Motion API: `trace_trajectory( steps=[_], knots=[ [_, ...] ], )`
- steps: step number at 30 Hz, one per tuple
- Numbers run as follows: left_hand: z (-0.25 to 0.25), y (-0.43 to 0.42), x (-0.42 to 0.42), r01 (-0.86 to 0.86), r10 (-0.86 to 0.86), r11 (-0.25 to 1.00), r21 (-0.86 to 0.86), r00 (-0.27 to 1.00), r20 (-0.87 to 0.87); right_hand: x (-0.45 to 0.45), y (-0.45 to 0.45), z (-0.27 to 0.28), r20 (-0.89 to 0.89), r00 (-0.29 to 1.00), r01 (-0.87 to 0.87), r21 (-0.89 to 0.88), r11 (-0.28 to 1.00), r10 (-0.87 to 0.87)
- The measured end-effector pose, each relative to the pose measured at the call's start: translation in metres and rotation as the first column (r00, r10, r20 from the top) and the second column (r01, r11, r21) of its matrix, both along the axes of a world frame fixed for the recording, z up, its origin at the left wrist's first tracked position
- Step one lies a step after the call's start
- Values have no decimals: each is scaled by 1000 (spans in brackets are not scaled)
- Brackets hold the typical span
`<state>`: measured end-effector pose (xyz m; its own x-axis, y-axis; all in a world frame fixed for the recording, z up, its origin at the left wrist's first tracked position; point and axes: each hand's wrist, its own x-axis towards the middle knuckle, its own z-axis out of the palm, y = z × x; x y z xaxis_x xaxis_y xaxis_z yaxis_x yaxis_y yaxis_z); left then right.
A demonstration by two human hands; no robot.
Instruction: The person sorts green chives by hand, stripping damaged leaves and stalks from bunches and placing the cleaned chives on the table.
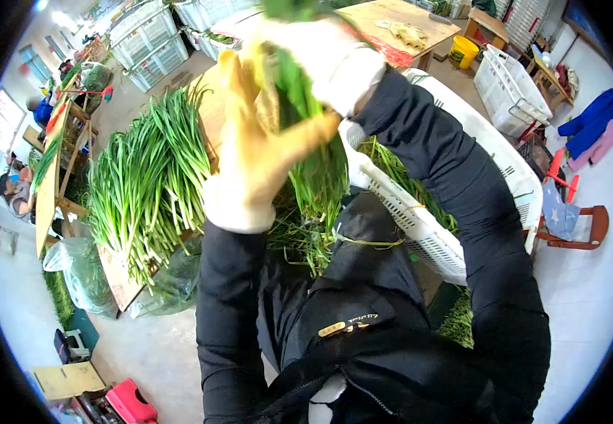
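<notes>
My left hand (253, 141), in a yellow glove with a white cuff, is raised with fingers stretched up and thumb spread to the right. It is beside a bunch of green chives (324, 177), and its thumb crosses in front of the stalks. My right hand (320, 56), in a pale glove smeared by motion, is closed around the upper part of that bunch. Leaves show above it and hang down below it. To the left, a big pile of chives (151, 169) lies on a wooden board (211, 116), pale stalk ends toward me.
A white plastic crate (427, 237) with greens in it stands at my right. Loose trimmings (306, 240) lie by my knees. Plastic bags (87, 275) hang at the board's left. Behind are stacked crates (147, 46), another table (398, 21), a yellow bucket (464, 51) and several people farther left.
</notes>
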<state>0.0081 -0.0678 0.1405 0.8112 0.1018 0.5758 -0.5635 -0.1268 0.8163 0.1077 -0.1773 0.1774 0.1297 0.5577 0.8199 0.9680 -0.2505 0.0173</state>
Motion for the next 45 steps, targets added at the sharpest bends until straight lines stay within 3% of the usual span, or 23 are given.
trace_trajectory(
  steps=[2, 3, 6, 9, 14, 16, 18, 19, 20, 22, 25, 26, 28, 30, 32, 34, 35, 36, 38, 42, 43, 44, 45],
  knots=[
    [5, 5, 26, 163, -156, 981, -107, 985, 70, -12, 24, 13, -502, 794, -392, 5, 920, 341],
    [3, 9, 26, 76, -84, 986, -147, 995, -48, -17, 21, 29, -536, 844, -175, -319, 931, -25],
    [-8, 20, 28, -203, 183, 973, -112, 969, -166, -28, 7, 57, -376, 890, -84, -688, 720, -256],
    [4, 47, 5, -76, 11, 932, -354, 983, -182, -21, -36, 17, -541, 838, -277, -310, 909, 71],
    [4, 106, -17, 179, -124, 692, -699, 984, 128, -9, -77, -117, -752, 651, -398, -449, 800, -99],
    [0, 121, -27, 178, -124, 636, -751, 984, 128, -24, -69, -164, -841, 540, -412, -301, 860, -35],
    [-7, 126, -38, 150, -87, 661, -735, 989, 123, -27, -59, -199, -996, -29, -471, 88, 878, 84],
    [-8, 127, -45, 179, -135, 622, -763, 983, 121, -33, -61, -183, -993, -119, -382, 62, 922, 18],
    [-12, 132, -54, 63, -37, 682, -729, 998, 52, -37, -68, -193, -866, -327, -164, 447, 880, 379],
    [-24, 124, -65, 131, -92, 782, -609, 991, 95, -24, -73, -199, -662, -404, 12, 687, 727, 632],
    [-52, 115, -85, -476, 484, 873, -107, 873, 59, -18, -75, -204, -295, -512, 299, 820, 489, 807],
    [-52, 117, -89, -321, 334, 900, -293, 943, -9, -18, -76, -206, -176, -567, 306, 862, 404, 805],
    [-51, 118, -103, -154, 185, 777, -611, 983, -12, -30, -72, -207, -721, -237, 103, 648, 755, 651],
    [-56, 137, -122, -7, 97, 708, -706, 991, 87, -31, -76, -209, -874, -29, 79, 483, 872, 486],
    [-47, 150, -147, 132, -49, 448, -884, 991, 123, -22, -87, -216, -905, -6, 163, 419, 893, 425],
    [-42, 153, -166, 111, -37, 503, -857, 994, 107, -21, -97, -223, -866, 20, 294, 482, 825, 499],
    [-43, 149, -176, -116, 224, 659, -743, 973, 47, -24, -91, -229, -852, 89, 347, 513, 786, 516],
    [-39, 149, -179, -34, 152, 604, -797, 986, 73, -20, -83, -244, -788, 330, 412, 616, 671, 520],
    [-30, 155, -195, -118, 217, 539, -834, 976, 2, -25, -95, -226, -881, 466, 524, 351, 776, 83],
    [-17, 168, -237, -360, 429, 591, -722, 898, -97, -16, -126, -248, -895, 409, 570, 98, 816, -178],
    [-22, 158, -234, -698, 745, 602, -389, 666, -44, -30, -121, -228, -931, 335, 466, 27, 884, -148],
    [-23, 185, -257, -522, 595, 633, -572, 801, -71, -37, -115, -230, -909, 413, 197, 30, 980, -55],
    [-21, 177, -256, -500, 578, 636, -588, 813, -66, -64, -103, -182, -993, 75, -43, -94, 995, -90]
  ],
)
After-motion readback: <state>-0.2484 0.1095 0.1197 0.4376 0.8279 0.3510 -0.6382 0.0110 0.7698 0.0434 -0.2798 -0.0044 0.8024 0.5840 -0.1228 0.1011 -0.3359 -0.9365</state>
